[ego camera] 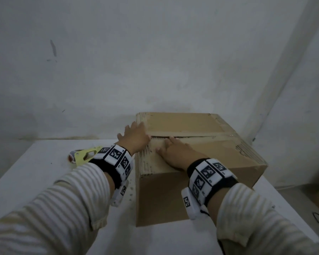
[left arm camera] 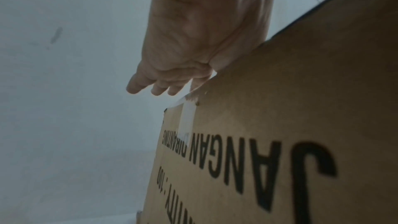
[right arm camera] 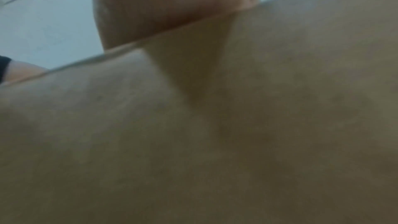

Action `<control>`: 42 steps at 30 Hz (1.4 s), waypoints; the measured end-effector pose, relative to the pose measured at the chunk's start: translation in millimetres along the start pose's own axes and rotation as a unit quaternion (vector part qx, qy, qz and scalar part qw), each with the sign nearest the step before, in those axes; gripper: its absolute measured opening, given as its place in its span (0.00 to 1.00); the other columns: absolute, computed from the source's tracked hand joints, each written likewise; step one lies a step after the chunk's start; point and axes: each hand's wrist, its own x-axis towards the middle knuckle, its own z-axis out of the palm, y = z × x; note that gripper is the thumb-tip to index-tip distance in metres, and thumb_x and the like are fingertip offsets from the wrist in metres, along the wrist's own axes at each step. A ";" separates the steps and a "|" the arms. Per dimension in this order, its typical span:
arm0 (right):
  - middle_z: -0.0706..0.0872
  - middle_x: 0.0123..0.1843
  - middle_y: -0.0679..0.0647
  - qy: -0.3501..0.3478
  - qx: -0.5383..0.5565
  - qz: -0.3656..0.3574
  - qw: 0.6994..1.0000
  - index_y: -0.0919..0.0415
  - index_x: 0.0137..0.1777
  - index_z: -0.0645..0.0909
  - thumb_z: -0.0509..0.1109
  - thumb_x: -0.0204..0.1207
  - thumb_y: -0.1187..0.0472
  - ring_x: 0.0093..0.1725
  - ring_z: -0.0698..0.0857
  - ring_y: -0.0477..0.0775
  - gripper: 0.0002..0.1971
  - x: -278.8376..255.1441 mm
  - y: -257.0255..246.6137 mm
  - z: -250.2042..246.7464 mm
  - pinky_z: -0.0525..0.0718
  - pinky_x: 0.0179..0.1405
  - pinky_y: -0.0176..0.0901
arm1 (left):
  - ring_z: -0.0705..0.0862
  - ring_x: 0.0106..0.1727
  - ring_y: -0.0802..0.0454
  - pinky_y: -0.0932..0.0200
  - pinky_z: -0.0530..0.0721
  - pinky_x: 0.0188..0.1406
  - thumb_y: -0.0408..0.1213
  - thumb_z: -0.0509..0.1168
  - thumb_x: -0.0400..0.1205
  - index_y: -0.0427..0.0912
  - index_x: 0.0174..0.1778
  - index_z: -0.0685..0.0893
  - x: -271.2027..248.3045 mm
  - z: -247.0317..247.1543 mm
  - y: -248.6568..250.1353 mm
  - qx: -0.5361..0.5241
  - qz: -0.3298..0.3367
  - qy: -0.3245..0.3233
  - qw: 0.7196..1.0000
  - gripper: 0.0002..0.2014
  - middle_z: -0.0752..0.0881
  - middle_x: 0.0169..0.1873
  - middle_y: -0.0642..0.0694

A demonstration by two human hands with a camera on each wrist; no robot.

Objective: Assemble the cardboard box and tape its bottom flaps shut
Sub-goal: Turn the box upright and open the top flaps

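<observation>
We see the cardboard box point(ego camera: 197, 162) sitting on the white desk point(ego camera: 35, 173), pushed back close to the wall point(ego camera: 155, 52). Its top flaps are folded down, and a dark gap runs between them.

Our left hand point(ego camera: 134, 138) lies flat at the left edge of the box top, right where the gap ends — the fingers are straight and spread, and some reach past the edge into the air. From the left wrist view, the left hand point(left arm camera: 193, 40) sits above the box side, which has black printed letters and a strip of clear tape point(left arm camera: 187, 118) folded over the edge.

Our right hand point(ego camera: 175, 151) presses flat on the near flap, just beside the gap, with its fingers straight. It holds nothing.

A tape dispenser point(ego camera: 85, 156) with a pale yellow handle lies on the desk, to the left of the box and partly behind our left wrist.

The wall is bare and grey-white, with a few dark marks — a corner shows on the right.
</observation>
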 end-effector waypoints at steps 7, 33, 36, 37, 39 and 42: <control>0.56 0.84 0.59 0.003 0.021 0.031 0.999 0.62 0.82 0.54 0.48 0.79 0.33 0.82 0.58 0.62 0.40 -5.0 70.3 -9.7 0.60 0.80 0.60 | 0.65 0.77 0.35 0.37 0.67 0.75 0.36 0.50 0.86 0.43 0.77 0.68 -29.4 -9.5 20.0 0.134 -0.007 -0.090 0.987 0.21 0.63 0.78 0.37; 0.76 0.74 0.61 0.256 0.321 -0.029 0.911 0.67 0.74 0.69 0.53 0.86 0.58 0.73 0.75 0.61 0.20 -65.0 249.8 28.4 0.72 0.72 0.47 | 0.64 0.79 0.48 0.34 0.59 0.74 0.51 0.41 0.87 0.55 0.74 0.67 -83.9 110.4 239.2 0.093 0.165 0.007 0.982 0.22 0.68 0.78 0.51; 0.73 0.76 0.50 0.243 0.441 -0.047 0.862 0.58 0.81 0.62 0.51 0.87 0.51 0.76 0.71 0.52 0.24 -88.1 254.7 36.9 0.65 0.70 0.30 | 0.53 0.84 0.50 0.36 0.51 0.79 0.52 0.40 0.88 0.57 0.81 0.57 -82.3 115.1 257.2 0.086 0.182 -0.030 0.979 0.24 0.59 0.83 0.54; 0.74 0.72 0.43 0.234 0.471 -0.059 0.849 0.57 0.81 0.61 0.51 0.87 0.52 0.72 0.71 0.46 0.24 -95.5 256.0 37.9 0.63 0.65 0.18 | 0.51 0.85 0.50 0.35 0.49 0.79 0.52 0.39 0.88 0.58 0.81 0.55 -81.8 116.1 260.8 0.097 0.189 -0.039 0.976 0.24 0.57 0.83 0.55; 0.70 0.64 0.33 0.218 0.515 -0.078 0.825 0.55 0.81 0.61 0.51 0.88 0.54 0.66 0.68 0.37 0.23 -103.9 257.7 37.7 0.61 0.48 0.03 | 0.49 0.85 0.50 0.34 0.49 0.80 0.52 0.38 0.87 0.58 0.82 0.52 -79.9 116.7 263.5 0.130 0.195 -0.053 0.971 0.25 0.53 0.84 0.57; 0.66 0.68 0.36 0.205 0.580 -0.088 0.784 0.54 0.81 0.59 0.49 0.88 0.55 0.70 0.65 0.36 0.23 -100.8 257.3 39.5 0.60 0.46 0.00 | 0.47 0.85 0.49 0.33 0.49 0.79 0.54 0.38 0.87 0.57 0.83 0.50 -78.2 117.7 261.8 0.149 0.206 -0.052 0.966 0.26 0.51 0.84 0.58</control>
